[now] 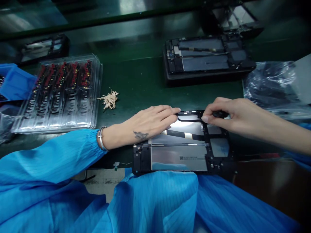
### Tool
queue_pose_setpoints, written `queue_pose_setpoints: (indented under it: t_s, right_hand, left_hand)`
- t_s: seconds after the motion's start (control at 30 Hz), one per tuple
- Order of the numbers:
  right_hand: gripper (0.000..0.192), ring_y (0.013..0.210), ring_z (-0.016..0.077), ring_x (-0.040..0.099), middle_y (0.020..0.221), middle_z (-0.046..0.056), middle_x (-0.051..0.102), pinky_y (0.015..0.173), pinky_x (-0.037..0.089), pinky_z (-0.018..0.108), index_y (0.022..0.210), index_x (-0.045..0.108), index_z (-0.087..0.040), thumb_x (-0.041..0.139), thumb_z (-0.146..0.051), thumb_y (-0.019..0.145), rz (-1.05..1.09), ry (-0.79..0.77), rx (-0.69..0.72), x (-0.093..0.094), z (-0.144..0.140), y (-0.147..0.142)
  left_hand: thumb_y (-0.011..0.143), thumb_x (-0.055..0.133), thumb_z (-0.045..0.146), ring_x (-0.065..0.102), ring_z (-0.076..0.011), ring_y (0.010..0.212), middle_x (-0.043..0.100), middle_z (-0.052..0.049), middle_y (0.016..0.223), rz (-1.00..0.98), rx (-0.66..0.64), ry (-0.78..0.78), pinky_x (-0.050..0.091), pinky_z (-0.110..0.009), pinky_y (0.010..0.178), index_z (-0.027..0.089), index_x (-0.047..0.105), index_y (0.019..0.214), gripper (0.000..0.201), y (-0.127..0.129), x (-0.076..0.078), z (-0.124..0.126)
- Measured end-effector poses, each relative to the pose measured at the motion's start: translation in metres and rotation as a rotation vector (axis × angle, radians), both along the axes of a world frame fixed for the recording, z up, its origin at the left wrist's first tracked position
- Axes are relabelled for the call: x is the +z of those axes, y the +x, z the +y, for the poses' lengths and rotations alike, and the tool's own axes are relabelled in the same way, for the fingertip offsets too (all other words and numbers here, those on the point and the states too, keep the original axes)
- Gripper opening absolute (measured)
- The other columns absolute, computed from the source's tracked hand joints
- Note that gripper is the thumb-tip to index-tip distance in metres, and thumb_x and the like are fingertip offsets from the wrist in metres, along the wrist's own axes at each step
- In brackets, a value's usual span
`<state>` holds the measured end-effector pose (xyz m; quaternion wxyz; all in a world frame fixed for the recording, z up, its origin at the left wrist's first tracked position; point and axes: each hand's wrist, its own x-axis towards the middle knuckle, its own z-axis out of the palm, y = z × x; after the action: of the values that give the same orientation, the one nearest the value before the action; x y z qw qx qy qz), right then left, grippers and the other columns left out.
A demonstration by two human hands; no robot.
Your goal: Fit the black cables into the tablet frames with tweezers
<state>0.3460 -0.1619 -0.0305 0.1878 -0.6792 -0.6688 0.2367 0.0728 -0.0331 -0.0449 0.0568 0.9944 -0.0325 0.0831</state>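
An open tablet chassis (179, 157) with a black frame and silver inner plates lies at the near edge of the green bench. My left hand (143, 124) rests flat on its upper left part, fingers stretched toward the top edge. My right hand (225, 115) pinches a small black part (220, 114) against the chassis's top edge, thumb and fingers closed on it. A blue sleeve and a metal bracelet (101, 139) cover my left wrist.
A stack of clear trays (60, 94) with small red-and-black parts sits at the left. A second open chassis (206, 58) lies farther back, another at the far right corner. A bundle of tan strips (109, 98), a blue bin (14, 82) and clear plastic bags (269, 84) lie around.
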Motion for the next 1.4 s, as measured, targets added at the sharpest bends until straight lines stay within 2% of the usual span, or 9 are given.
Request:
queue_pose_setpoints:
  t_s: [0.2,0.4,0.53,0.67,0.83,1.0,1.4]
  right_hand:
    - [0.063,0.061,0.0237,0.058,0.081,0.008,0.068,0.056,0.042,0.04,0.077,0.075,-0.028,0.056,-0.088,0.082,-0.001,-0.029,-0.023,0.001,0.0,0.0]
    - [0.064,0.063,0.0238,0.061,0.079,0.008,0.068,0.059,0.044,0.04,0.075,0.075,-0.027,0.056,-0.088,0.083,0.029,-0.03,-0.047,0.002,-0.001,-0.002]
    - [0.061,0.062,0.0223,0.061,0.077,0.007,0.068,0.058,0.044,0.038,0.074,0.074,-0.025,0.059,-0.083,0.084,0.036,-0.009,-0.042,0.005,-0.002,-0.003]
    - [0.044,0.06,0.0215,0.058,0.078,0.008,0.067,0.058,0.041,0.038,0.074,0.072,-0.024,0.063,-0.065,0.086,-0.014,0.0,-0.036,0.005,-0.003,-0.006]
    - [0.028,0.058,0.0193,0.053,0.08,0.008,0.065,0.058,0.04,0.036,0.075,0.07,-0.023,0.061,-0.048,0.083,-0.101,-0.005,-0.038,0.005,-0.004,-0.01]
    - [0.027,0.058,0.0184,0.05,0.081,0.008,0.063,0.059,0.037,0.036,0.076,0.071,-0.023,0.06,-0.046,0.082,-0.148,-0.018,-0.033,0.006,-0.003,-0.014]
    - [0.032,0.065,0.0193,0.054,0.088,0.008,0.063,0.062,0.039,0.033,0.085,0.072,-0.02,0.051,-0.044,0.089,-0.243,-0.075,0.009,0.005,-0.002,-0.011]
  left_hand:
    - [0.108,0.042,0.014,0.063,-0.0306,0.133,0.061,-0.018,0.15,-0.031,-0.057,0.242,0.06,-0.041,0.101,0.01,0.061,0.124,0.025,0.002,-0.001,0.003]
    - [0.109,0.044,0.016,0.069,-0.0297,0.127,0.069,-0.019,0.14,-0.112,-0.122,0.353,0.058,-0.043,0.105,0.011,0.065,0.121,0.025,0.006,0.003,0.003]
    - [0.11,0.042,0.017,0.069,-0.028,0.128,0.069,-0.019,0.141,-0.118,-0.141,0.354,0.059,-0.041,0.106,0.011,0.064,0.129,0.03,0.005,0.002,0.006]
    - [0.11,0.042,0.016,0.069,-0.028,0.128,0.069,-0.019,0.14,-0.135,-0.149,0.333,0.059,-0.04,0.104,0.007,0.06,0.136,0.034,0.004,0.002,0.009]
    - [0.111,0.04,0.017,0.07,-0.0276,0.126,0.07,-0.017,0.14,-0.151,-0.174,0.411,0.06,-0.039,0.104,0.007,0.062,0.136,0.036,0.004,0.003,0.01]
    - [0.111,0.04,0.015,0.071,-0.0289,0.125,0.069,-0.017,0.14,-0.152,-0.169,0.451,0.06,-0.041,0.103,0.006,0.064,0.137,0.037,0.003,0.004,0.008]
    - [0.108,0.047,0.012,0.073,-0.031,0.12,0.072,-0.019,0.134,-0.181,-0.168,0.515,0.061,-0.043,0.101,0.003,0.066,0.135,0.034,0.003,0.004,0.003]
